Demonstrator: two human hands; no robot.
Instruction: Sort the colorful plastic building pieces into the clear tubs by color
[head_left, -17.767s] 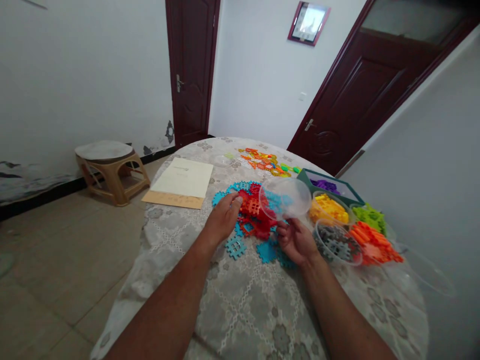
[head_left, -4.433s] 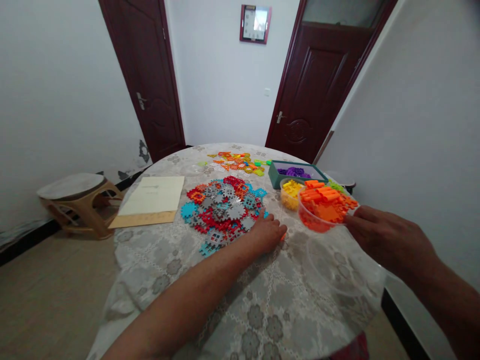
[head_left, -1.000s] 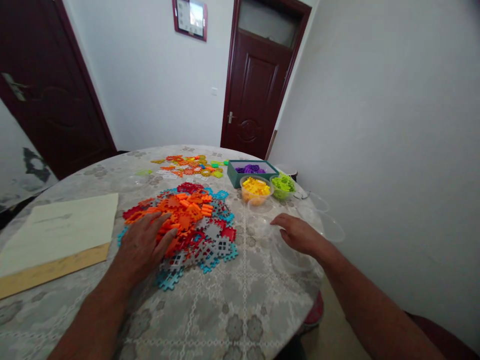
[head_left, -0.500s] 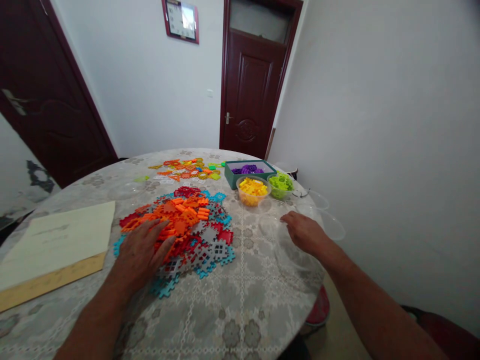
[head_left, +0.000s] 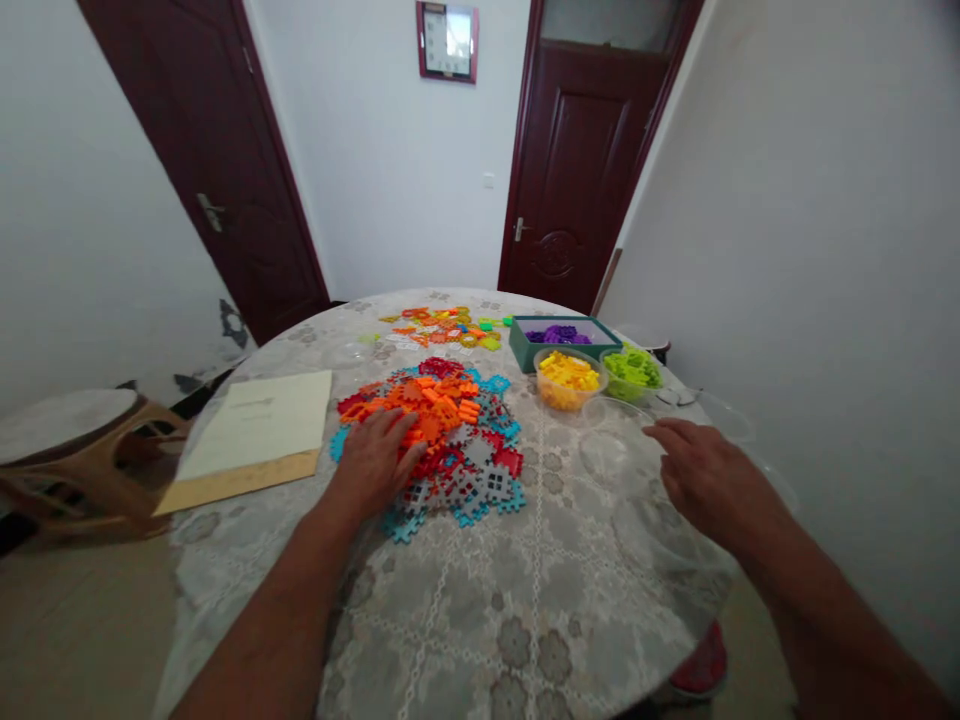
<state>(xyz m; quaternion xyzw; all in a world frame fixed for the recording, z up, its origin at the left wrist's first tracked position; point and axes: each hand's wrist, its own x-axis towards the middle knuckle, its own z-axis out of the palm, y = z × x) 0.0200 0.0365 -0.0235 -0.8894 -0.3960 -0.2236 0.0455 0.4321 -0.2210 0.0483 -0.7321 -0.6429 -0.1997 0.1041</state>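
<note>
A heap of flat plastic building pieces (head_left: 442,435) in orange, red, grey and blue lies mid-table. My left hand (head_left: 373,462) rests flat on its near left side, fingers spread over orange and red pieces. My right hand (head_left: 701,477) hovers over empty clear plastic bowls (head_left: 609,450) at the table's right edge, fingers loosely curled, holding nothing I can see. Behind them stand a bowl of yellow pieces (head_left: 568,378) and a bowl of green pieces (head_left: 634,372).
A green box (head_left: 559,340) with purple pieces sits at the back right. A scatter of small mixed pieces (head_left: 441,327) lies at the far edge. A cream booklet on cardboard (head_left: 251,430) lies left. A stool (head_left: 71,455) stands left of the round table (head_left: 525,620).
My view has swung left. My left hand stays on the heap. My right hand has drawn a little away from the clear bowls toward the table's right edge.
</note>
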